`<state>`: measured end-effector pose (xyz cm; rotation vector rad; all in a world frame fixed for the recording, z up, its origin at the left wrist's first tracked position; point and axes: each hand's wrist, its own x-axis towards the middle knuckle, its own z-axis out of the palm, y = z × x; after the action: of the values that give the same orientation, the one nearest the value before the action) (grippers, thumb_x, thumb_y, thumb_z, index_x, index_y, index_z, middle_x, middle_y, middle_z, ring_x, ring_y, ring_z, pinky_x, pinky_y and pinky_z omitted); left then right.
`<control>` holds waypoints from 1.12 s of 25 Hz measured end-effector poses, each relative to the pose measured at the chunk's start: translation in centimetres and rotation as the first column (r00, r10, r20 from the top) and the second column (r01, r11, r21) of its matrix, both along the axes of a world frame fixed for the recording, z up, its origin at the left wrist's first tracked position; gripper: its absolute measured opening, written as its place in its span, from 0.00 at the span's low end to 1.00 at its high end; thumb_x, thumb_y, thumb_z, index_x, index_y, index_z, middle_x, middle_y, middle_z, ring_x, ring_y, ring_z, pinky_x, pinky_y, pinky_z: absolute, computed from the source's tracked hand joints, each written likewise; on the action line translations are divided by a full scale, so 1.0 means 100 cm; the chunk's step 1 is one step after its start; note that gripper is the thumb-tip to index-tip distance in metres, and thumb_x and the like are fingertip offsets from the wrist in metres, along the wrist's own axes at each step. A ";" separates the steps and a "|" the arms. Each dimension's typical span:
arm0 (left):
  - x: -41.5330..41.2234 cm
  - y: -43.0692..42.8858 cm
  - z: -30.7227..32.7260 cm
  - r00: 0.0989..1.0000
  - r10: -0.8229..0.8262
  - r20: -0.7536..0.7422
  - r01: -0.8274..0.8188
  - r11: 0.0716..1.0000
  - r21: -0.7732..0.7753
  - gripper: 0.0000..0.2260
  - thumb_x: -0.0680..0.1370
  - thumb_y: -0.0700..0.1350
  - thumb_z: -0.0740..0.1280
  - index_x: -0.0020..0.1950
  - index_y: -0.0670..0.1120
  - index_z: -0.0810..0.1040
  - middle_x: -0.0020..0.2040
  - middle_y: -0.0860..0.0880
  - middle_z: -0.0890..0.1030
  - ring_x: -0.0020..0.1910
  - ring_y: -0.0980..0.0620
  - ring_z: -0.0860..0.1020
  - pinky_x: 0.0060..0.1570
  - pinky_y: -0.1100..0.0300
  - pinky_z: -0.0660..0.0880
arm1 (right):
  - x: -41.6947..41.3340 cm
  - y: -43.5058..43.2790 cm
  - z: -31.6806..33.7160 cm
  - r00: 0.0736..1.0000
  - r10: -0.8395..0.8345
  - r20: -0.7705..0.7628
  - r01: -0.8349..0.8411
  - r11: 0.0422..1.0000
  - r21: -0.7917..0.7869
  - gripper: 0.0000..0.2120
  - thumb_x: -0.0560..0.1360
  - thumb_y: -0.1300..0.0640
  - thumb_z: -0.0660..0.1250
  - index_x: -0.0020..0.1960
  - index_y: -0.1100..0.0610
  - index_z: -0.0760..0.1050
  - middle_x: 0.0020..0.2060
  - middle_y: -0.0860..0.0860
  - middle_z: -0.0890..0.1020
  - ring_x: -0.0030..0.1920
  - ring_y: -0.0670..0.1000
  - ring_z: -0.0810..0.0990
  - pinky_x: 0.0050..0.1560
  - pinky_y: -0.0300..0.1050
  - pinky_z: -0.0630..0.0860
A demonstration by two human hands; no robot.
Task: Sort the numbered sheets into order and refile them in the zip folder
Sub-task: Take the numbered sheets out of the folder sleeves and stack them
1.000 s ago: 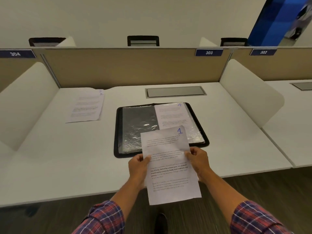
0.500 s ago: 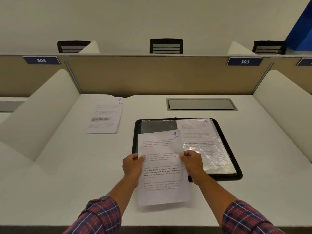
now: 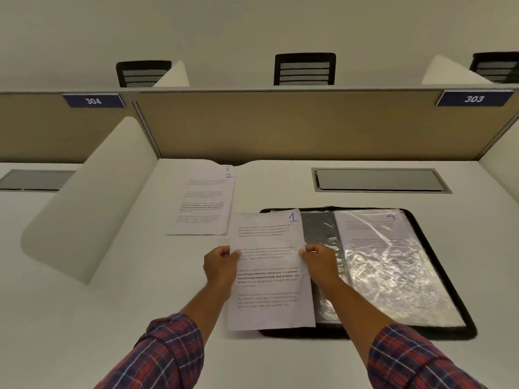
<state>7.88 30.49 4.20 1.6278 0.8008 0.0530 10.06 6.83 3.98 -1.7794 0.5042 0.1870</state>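
Item 1, sheet 1 (image 3: pixel 269 270): I see it in portrait, long axis running away from me, top edge toward the back partition (image 3: pixel 280 124), tilted slightly. A blue handwritten "1" sits in its far right corner. Printed paragraphs face up; the bold lines include "Defined by a slower pace". It lies over the left half of the zip folder (image 3: pixel 393 332), covering the folder's left border. I cannot tell whether it touches the folder.

Item 2, grip: left hand (image 3: pixel 220 266) pinches the sheet's left edge and right hand (image 3: pixel 318 262) pinches its right edge, both at mid-height, thumbs on top.

Item 3, zip folder: black-edged, open flat on the desk (image 3: pixel 112 304), with shiny plastic sleeves. The right sleeve holds sheet 4 (image 3: pixel 373 240), marked "4" in blue.

Item 4, loose stack (image 3: pixel 202 206): lies just left of the folder and further back, with "3" and "2" showing at its far right corner.

Item 5, surroundings: a grey cable hatch (image 3: pixel 376 179) behind the folder; a white side divider (image 3: pixel 92 197) on the left; blue plates "304" (image 3: pixel 93 101) and "303" (image 3: pixel 474 99) on the partition; black chair backs (image 3: pixel 304 69) beyond it.
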 end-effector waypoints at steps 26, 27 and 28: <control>0.217 0.241 -0.036 0.994 -0.110 -0.027 0.113 0.949 0.294 0.08 0.78 0.46 0.75 0.55 0.48 0.82 0.45 0.52 0.83 0.44 0.53 0.83 0.48 0.56 0.81 | 0.197 0.247 -0.029 0.998 -0.065 -0.012 0.059 0.964 -0.259 0.03 0.80 0.56 0.71 0.50 0.55 0.81 0.44 0.48 0.83 0.45 0.49 0.82 0.42 0.42 0.76; 0.221 0.242 -0.040 0.992 -0.116 -0.043 0.123 0.940 0.319 0.09 0.78 0.47 0.75 0.56 0.47 0.83 0.46 0.52 0.84 0.45 0.51 0.83 0.50 0.54 0.82 | 0.201 0.249 -0.032 0.998 -0.065 -0.012 0.060 0.962 -0.267 0.04 0.80 0.55 0.71 0.51 0.56 0.82 0.45 0.48 0.84 0.46 0.50 0.82 0.44 0.43 0.77; 0.224 0.242 -0.043 0.991 -0.119 -0.059 0.132 0.930 0.343 0.10 0.78 0.48 0.75 0.57 0.47 0.83 0.48 0.51 0.84 0.46 0.50 0.83 0.52 0.51 0.83 | 0.204 0.250 -0.034 0.998 -0.059 -0.012 0.053 0.959 -0.278 0.05 0.80 0.55 0.71 0.52 0.56 0.82 0.46 0.49 0.84 0.46 0.50 0.82 0.45 0.44 0.77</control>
<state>30.25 54.66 -0.06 2.0170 0.7427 0.0766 30.44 31.84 0.53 -2.0358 0.6185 0.0974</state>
